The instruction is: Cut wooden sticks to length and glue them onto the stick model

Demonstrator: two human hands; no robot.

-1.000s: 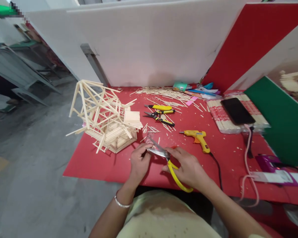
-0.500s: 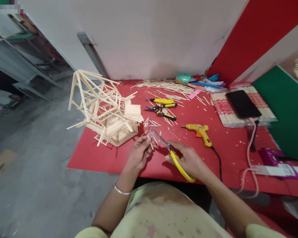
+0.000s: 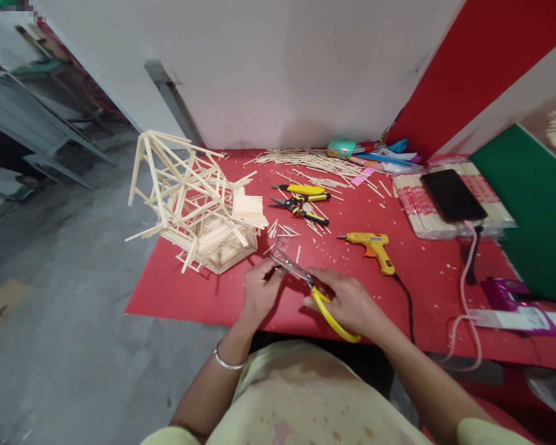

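Observation:
My right hand (image 3: 352, 303) is closed around the yellow handles of a pair of scissors (image 3: 327, 312). The blades point left and reach over the fingertips of my left hand (image 3: 262, 290). Those fingers are pinched on a thin wooden stick, mostly hidden by the blades and fingers. Just beyond the fingertips lies a clear ruler (image 3: 282, 243), partly covered by the scissors. A short loose stick (image 3: 298, 253) rests near the blades. Left of my hands stands a framework of glued wooden sticks (image 3: 199, 210), with a hexagonal base and a pointed frame on top.
Beyond my hands are a yellow cutter knife (image 3: 306, 189), pliers (image 3: 301, 210) and scattered sticks (image 3: 310, 162). A yellow glue gun (image 3: 375, 247) lies to the right, its cord running to the table's front edge. Farther right, a phone (image 3: 454, 194) rests on bagged sticks (image 3: 414, 207).
The scissor blades have closed together and swung left across my left fingertips. My left hand has turned, and the stick that stuck out of its fingers is now mostly hidden.

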